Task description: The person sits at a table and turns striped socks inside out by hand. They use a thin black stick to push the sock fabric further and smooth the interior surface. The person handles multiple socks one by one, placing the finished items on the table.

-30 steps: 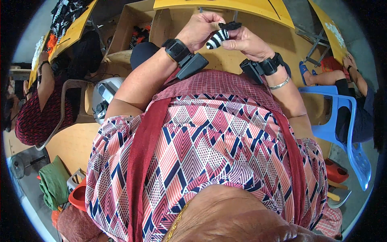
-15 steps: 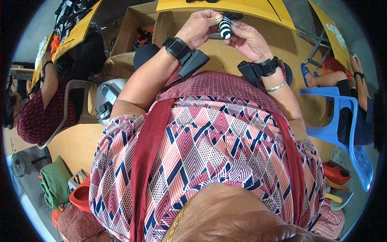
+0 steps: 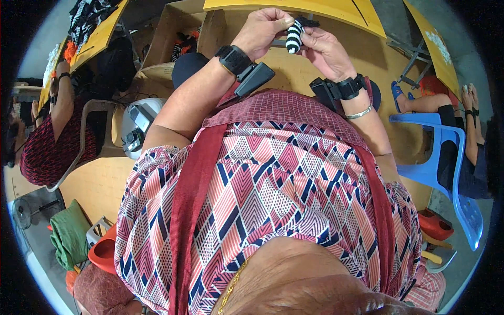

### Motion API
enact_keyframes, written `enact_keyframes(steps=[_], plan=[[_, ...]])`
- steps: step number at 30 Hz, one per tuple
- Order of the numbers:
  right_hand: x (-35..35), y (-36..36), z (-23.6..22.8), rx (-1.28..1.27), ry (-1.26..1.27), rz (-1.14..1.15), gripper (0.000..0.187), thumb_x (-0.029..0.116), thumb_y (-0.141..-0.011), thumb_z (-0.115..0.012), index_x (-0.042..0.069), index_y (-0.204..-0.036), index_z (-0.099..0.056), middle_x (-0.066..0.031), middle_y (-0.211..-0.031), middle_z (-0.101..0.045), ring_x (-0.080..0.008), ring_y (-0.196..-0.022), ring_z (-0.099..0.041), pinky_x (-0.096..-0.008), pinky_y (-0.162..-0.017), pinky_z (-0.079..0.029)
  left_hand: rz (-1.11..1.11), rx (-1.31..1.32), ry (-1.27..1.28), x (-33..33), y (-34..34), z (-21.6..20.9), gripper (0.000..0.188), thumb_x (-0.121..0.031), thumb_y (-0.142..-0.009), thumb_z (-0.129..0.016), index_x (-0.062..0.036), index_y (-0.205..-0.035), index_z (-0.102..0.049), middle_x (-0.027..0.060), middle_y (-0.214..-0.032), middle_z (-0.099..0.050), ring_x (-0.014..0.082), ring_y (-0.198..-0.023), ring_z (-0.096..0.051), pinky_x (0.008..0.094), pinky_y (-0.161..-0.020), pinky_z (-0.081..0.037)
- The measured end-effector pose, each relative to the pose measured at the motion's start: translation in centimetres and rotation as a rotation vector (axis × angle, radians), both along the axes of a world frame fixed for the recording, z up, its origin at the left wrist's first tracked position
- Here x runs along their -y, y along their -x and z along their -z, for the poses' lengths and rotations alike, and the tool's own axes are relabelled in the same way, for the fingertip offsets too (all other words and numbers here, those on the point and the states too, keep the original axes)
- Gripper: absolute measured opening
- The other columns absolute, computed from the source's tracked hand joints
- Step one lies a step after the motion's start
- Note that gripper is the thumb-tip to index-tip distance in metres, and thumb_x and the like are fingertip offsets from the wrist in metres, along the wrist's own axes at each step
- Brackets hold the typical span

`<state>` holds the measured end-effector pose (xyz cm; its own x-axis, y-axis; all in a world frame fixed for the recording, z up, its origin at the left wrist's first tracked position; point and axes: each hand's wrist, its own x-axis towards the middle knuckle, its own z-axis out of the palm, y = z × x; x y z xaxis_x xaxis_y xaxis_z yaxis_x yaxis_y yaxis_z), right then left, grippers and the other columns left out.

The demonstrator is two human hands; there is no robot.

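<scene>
Between my two hands hangs a small black-and-white striped knitted piece (image 3: 293,39), with a white tip at its lower end and loose black yarn at its top. My left hand (image 3: 264,32) pinches its upper left side between thumb and fingers. From the other side, my right hand (image 3: 326,50) grips its right edge with thumb and forefinger. Both hands are raised in front of my lap, close to the near edge of a yellow table (image 3: 294,5). Whether a thin tool or needle is in the fingers is too small to see.
An open cardboard box (image 3: 160,39) with black and orange knitted pieces stands beyond my left arm. At far left a person (image 3: 58,131) sits by a yellow table piled with striped pieces (image 3: 89,21). A blue plastic chair (image 3: 436,142) and another person (image 3: 475,152) are at right.
The striped piece has turned more upright and its tip has shifted slightly left and down. Both hands keep their hold. At right, the other person's hands have come away from the table edge.
</scene>
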<state>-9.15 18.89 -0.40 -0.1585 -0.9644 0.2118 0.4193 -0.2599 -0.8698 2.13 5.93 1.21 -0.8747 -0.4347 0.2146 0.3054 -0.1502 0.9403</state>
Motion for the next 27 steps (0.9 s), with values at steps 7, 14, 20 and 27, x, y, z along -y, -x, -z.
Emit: enact_keyframes(steps=[7,14,20,27], plan=[[-0.3,0.3,0.2,-0.047,-0.039,-0.139,0.018,0.015,-0.083,-0.055,0.003,-0.096,-0.058,-0.002,-0.087,-0.059,-0.0097,-0.08,-0.053,-0.0278,-0.076,-0.042,0.099,0.05,-0.106,0.0,-0.2,0.5,0.007,-0.008,-0.084,-0.052,-0.0027,-0.085,-0.056,0.003,-0.075,-0.057,0.0107,-0.068,-0.054,0.0252,-0.065,-0.046],[0.1,0.1,0.3,0.314,0.009,-0.266,0.016,0.012,-0.084,-0.051,0.001,-0.095,-0.054,-0.0039,-0.084,-0.056,-0.0128,-0.073,-0.05,-0.0296,-0.072,-0.043,0.164,0.04,-0.216,0.8,0.4,0.6,0.013,-0.012,-0.086,-0.048,-0.0003,-0.089,-0.053,0.0055,-0.084,-0.056,0.0131,-0.076,-0.053,0.0308,-0.074,-0.044],[0.2,1.2,-0.3,0.44,-0.186,0.057,0.014,0.003,-0.083,-0.045,-0.003,-0.092,-0.054,-0.0066,-0.08,-0.05,-0.0112,-0.06,-0.039,-0.0224,-0.052,-0.036,0.128,0.168,-0.324,-0.6,-0.2,0.1,0.02,-0.017,-0.09,-0.039,-0.0027,-0.098,-0.051,0.0049,-0.09,-0.054,0.0154,-0.082,-0.05,0.0335,-0.077,-0.041],[0.1,0.7,-1.6,0.687,-0.002,-0.199,0.017,0.001,-0.083,-0.044,-0.003,-0.098,-0.052,-0.0018,-0.069,-0.04,-0.0077,-0.055,-0.03,-0.0178,-0.047,-0.03,0.157,0.163,-0.296,-0.6,0.2,-0.8,0.019,-0.015,-0.089,-0.038,-0.0026,-0.098,-0.05,0.004,-0.093,-0.052,0.015,-0.082,-0.05,0.0334,-0.078,-0.043]])
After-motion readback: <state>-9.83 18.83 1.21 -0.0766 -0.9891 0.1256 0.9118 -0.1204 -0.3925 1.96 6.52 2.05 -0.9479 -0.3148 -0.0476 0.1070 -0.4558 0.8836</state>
